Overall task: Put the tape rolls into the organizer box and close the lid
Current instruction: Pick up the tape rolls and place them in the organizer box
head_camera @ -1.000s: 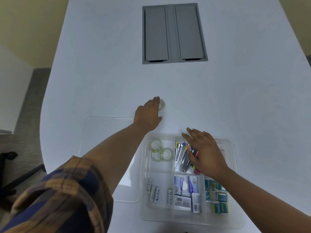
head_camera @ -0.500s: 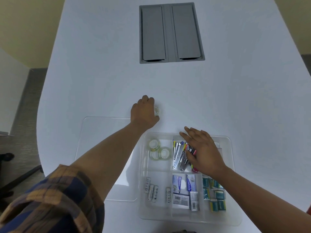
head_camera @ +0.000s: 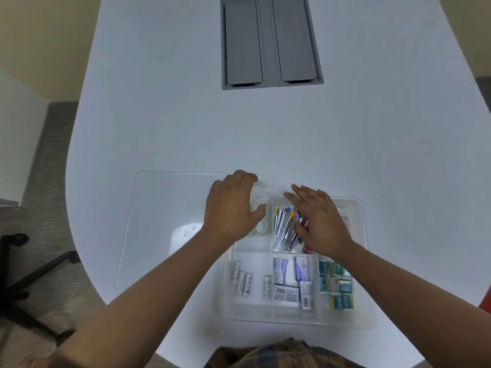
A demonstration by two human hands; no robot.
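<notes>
A clear organizer box (head_camera: 366,261) with several compartments sits on the white table near me. My left hand (head_camera: 231,208) grips a clear tape roll (head_camera: 259,193) over the box's far-left compartment. Beneath that hand another tape roll (head_camera: 261,227) lies in the same compartment, mostly hidden. My right hand (head_camera: 318,219) rests flat, fingers spread, on the staplers (head_camera: 283,229) in the far-middle compartment. The clear lid (head_camera: 164,208) lies flat on the table to the left of the box.
Batteries (head_camera: 243,281), staple boxes (head_camera: 292,282) and teal packets (head_camera: 337,285) fill the near compartments. A grey cable hatch (head_camera: 271,41) is set into the table far ahead. A black chair base (head_camera: 26,274) stands on the floor at left.
My left hand closed on the tape roll lying beyond the box and brought it back toward me, over the box's far-left compartment. My right hand stayed on the staplers.
</notes>
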